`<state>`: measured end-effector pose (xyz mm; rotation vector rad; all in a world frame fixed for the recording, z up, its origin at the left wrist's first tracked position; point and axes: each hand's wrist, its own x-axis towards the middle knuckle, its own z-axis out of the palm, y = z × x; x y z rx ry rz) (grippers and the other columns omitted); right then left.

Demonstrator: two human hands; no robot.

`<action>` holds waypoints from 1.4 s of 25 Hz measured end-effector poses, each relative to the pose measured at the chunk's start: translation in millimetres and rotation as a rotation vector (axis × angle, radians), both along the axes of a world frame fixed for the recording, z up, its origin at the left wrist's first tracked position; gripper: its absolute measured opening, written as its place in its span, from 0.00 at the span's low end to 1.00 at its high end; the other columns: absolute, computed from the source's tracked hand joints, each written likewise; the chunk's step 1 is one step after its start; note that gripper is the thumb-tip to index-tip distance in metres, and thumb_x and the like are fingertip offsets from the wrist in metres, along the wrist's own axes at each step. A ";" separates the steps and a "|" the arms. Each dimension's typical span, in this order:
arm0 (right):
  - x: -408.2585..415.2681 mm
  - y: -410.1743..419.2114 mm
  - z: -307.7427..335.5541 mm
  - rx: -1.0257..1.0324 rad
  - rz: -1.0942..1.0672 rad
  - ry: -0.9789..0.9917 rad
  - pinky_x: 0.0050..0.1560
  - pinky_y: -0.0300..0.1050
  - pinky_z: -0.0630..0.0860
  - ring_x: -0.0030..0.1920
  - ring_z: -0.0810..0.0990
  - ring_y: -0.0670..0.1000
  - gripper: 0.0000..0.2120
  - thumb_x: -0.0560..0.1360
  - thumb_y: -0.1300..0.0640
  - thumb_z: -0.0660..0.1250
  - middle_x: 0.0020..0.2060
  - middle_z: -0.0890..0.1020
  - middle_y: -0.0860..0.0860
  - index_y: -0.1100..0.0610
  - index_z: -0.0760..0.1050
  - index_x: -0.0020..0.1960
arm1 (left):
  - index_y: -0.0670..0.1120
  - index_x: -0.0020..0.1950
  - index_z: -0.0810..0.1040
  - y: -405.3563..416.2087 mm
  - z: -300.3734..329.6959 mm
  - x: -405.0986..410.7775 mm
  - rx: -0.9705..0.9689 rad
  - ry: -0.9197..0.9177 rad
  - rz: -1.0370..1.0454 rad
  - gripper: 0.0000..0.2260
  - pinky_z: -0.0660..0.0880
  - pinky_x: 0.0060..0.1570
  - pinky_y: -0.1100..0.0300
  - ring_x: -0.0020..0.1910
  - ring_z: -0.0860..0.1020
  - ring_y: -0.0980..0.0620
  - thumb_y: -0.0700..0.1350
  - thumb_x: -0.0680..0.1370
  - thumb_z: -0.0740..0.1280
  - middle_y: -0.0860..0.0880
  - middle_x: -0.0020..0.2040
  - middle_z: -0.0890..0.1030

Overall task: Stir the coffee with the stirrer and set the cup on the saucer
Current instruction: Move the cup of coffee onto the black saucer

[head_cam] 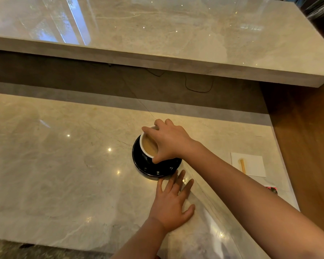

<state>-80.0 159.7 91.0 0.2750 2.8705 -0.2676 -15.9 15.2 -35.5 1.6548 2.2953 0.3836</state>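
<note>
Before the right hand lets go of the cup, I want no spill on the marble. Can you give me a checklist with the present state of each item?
1. Cup over the saucer: ok.
2. Cup sitting flat: cannot tell, it looks tilted.
3. Coffee below the rim: ok.
4. Right hand gripping the cup's rim: ok.
5. Left hand flat on the counter, clear of the saucer: ok.
6. Stirrer out of the cup, on the napkin: ok.

R hand (pixel 168 143) in curled top-down grip – L hand (pixel 171 204) flat, fingers spread.
</note>
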 end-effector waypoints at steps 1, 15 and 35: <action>-2.1 -1.9 -0.4 -0.004 0.002 0.007 0.46 0.52 0.70 0.59 0.66 0.59 0.44 0.60 0.41 0.73 0.62 0.67 0.56 0.47 0.56 0.70 | 0.55 0.75 0.52 -0.1 -0.5 -0.1 0.008 0.002 0.001 0.29 0.41 0.69 0.38 0.74 0.43 0.49 0.62 0.76 0.52 0.47 0.77 0.53; -1.7 -6.9 -3.3 -0.005 -0.015 -0.036 0.50 0.54 0.72 0.62 0.65 0.60 0.45 0.62 0.40 0.72 0.65 0.66 0.57 0.48 0.54 0.72 | 0.54 0.74 0.56 -0.4 -0.3 0.3 0.037 -0.001 0.017 0.28 0.47 0.69 0.37 0.74 0.46 0.49 0.63 0.76 0.53 0.46 0.76 0.58; 8.4 -7.8 -5.5 -0.007 -0.037 -0.033 0.49 0.52 0.72 0.62 0.65 0.59 0.46 0.62 0.39 0.71 0.65 0.67 0.57 0.48 0.53 0.72 | 0.52 0.74 0.59 -0.7 1.1 0.0 0.068 0.032 0.018 0.28 0.45 0.70 0.36 0.74 0.52 0.46 0.62 0.76 0.54 0.44 0.74 0.63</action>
